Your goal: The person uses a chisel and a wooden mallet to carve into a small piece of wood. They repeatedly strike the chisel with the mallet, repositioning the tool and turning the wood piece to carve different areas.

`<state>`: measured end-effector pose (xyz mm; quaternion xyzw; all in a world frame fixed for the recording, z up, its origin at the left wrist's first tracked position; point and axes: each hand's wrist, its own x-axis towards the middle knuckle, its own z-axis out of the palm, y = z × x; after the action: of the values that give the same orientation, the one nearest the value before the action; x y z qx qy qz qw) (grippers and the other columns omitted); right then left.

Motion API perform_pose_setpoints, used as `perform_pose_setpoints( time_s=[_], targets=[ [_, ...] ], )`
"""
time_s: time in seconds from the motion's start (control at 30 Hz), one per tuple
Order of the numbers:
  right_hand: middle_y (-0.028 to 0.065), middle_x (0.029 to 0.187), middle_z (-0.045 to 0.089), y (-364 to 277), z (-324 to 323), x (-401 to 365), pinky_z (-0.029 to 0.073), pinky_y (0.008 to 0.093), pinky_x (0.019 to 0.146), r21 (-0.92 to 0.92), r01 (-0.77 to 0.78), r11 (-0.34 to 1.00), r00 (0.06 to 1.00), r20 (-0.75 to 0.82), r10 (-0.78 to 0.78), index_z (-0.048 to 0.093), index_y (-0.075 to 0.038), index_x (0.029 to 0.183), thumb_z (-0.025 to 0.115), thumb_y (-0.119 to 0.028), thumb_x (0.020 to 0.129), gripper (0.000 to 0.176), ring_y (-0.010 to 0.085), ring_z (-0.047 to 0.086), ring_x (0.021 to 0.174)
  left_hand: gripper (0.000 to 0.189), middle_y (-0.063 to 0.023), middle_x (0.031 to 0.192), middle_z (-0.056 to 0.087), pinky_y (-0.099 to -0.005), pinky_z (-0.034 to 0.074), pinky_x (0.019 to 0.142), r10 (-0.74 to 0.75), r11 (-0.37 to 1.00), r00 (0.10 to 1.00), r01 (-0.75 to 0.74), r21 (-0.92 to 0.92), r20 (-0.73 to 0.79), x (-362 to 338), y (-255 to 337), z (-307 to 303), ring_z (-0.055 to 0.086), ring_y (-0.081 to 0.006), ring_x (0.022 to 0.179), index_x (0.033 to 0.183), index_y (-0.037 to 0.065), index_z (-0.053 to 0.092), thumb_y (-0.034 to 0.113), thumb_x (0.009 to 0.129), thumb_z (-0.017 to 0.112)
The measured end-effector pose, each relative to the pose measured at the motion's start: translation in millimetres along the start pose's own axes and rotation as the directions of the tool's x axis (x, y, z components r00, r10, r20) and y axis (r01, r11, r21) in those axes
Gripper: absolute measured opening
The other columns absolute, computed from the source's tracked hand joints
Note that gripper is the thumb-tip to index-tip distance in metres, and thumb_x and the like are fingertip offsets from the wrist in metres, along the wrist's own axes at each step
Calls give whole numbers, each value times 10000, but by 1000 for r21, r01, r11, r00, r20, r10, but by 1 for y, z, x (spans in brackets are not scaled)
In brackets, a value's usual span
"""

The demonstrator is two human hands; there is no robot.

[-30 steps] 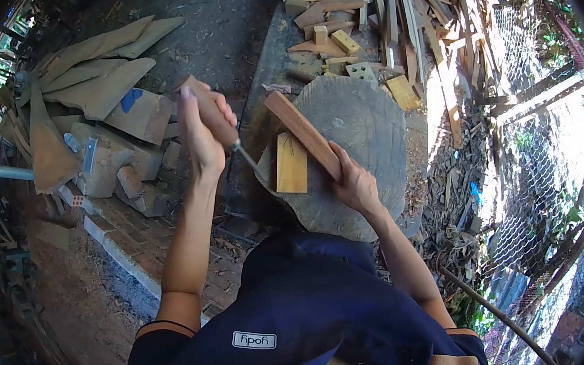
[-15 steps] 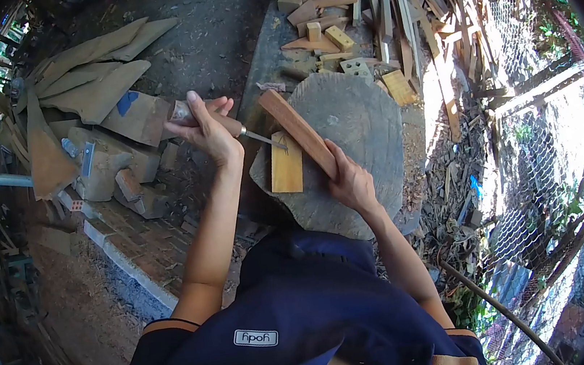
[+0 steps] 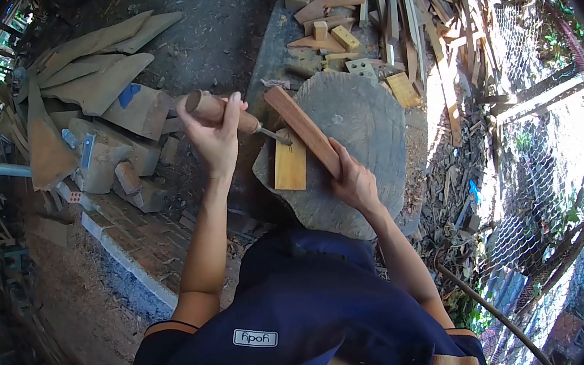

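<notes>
My left hand [image 3: 216, 130] is closed round the wooden handle of a chisel [image 3: 248, 123]. The chisel's metal shaft slants down to the right, its tip at the top part of a small yellow wooden block [image 3: 290, 167]. Dark marks show on the block near that tip. In my right hand [image 3: 355, 183] is the lower end of a reddish-brown wooden bar [image 3: 300, 127], which slants up to the left beside the yellow block. Beneath both lies a round, grey wooden chopping stump [image 3: 366, 129].
Small wooden pieces [image 3: 343, 37] and a holed block [image 3: 361, 68] lie beyond the stump. Long wood strips [image 3: 398, 9] are stacked at the upper right. Large flat boards [image 3: 91, 87] rest at the left, and wire mesh [image 3: 528, 204] runs along the right.
My left hand has turned, tilting the chisel's handle so its butt end now faces up more. The bar in my right hand and the yellow block stay nearly in place.
</notes>
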<state>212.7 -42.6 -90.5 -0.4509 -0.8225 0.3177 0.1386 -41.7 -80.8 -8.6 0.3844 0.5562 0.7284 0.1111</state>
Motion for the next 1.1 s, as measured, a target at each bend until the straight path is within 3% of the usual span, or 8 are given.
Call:
perform_pose_setpoints(
  time_s=[0.1, 0.23, 0.47, 0.67, 0.73, 0.83, 1.0, 1.1],
  targets=[
    [210, 1094, 670, -2, 0, 0, 538, 491, 831, -2, -8, 1000, 1000, 16, 8, 376, -189, 1486, 616, -63, 760, 776, 409, 666, 987, 150, -54, 847, 559, -324, 568, 744, -190, 963, 982, 184, -196, -13, 4, -6, 9, 605, -142, 765, 1014, 61, 509, 117, 950, 633],
    [209, 1099, 670, -1, -1, 0, 533, 492, 846, -17, -20, 1000, 999, 25, 20, 371, -189, 1488, 621, -71, 767, 773, 408, 664, 995, 217, -15, 895, 524, -311, 490, 760, -485, 782, 865, 363, -506, -130, 8, -4, 11, 546, -121, 781, 1027, 93, 539, 137, 872, 684],
    [207, 1093, 671, -1, -1, -1, 532, 494, 842, -25, -25, 999, 999, 26, 26, 370, -191, 1489, 630, -76, 762, 781, 409, 665, 991, 294, -23, 1021, 523, -324, 479, 809, -388, 855, 921, 365, -369, 11, 1, -8, 1, 537, -116, 900, 1110, 102, 515, 216, 901, 687],
    [207, 1072, 675, 0, 0, -1, 539, 490, 829, -23, -8, 1000, 1000, 3, 8, 378, -188, 1487, 612, -66, 760, 773, 410, 670, 972, 365, 3, 1062, 473, -336, 476, 842, -527, 812, 825, 415, -411, -207, -2, 4, 13, 480, -102, 1000, 1116, 112, 504, 399, 955, 662],
    [206, 1069, 676, -1, 1, 0, 538, 492, 829, -19, -2, 1000, 1000, -5, 2, 382, -185, 1486, 606, -60, 756, 773, 412, 671, 967, 548, -66, 1263, 436, -365, 482, 930, -453, 864, 857, 352, -360, -248, -5, -2, 11, 518, -151, 1068, 1289, 87, 445, 480, 956, 632],
    [206, 1080, 675, -2, -1, 0, 538, 492, 829, -18, -17, 1000, 1000, 12, 17, 383, -184, 1485, 606, -58, 755, 774, 411, 669, 977, 541, -70, 1216, 474, -362, 491, 925, -312, 935, 836, 185, -304, -451, -13, -1, 18, 524, -150, 1063, 1309, 91, 424, 472, 973, 609],
    [208, 1086, 674, -4, -1, 0, 537, 495, 831, -14, -16, 1000, 1000, 8, 16, 382, -183, 1485, 605, -58, 755, 774, 411, 666, 987, 485, -39, 1100, 544, -380, 481, 958, -322, 935, 854, 219, -279, -409, -17, -1, -1, 528, -152, 1065, 1245, 103, 436, 459, 970, 618],
    [207, 1090, 673, -2, -1, -1, 536, 496, 833, -5, -12, 1000, 1000, 8, 12, 378, -185, 1486, 609, -59, 754, 778, 413, 665, 989, 400, 4, 1010, 508, -393, 440, 909, -617, 742, 713, 388, -546, -332, -12, -3, -13, 533, -158, 968, 1162, 137, 466, 423, 952, 651]
  ],
)
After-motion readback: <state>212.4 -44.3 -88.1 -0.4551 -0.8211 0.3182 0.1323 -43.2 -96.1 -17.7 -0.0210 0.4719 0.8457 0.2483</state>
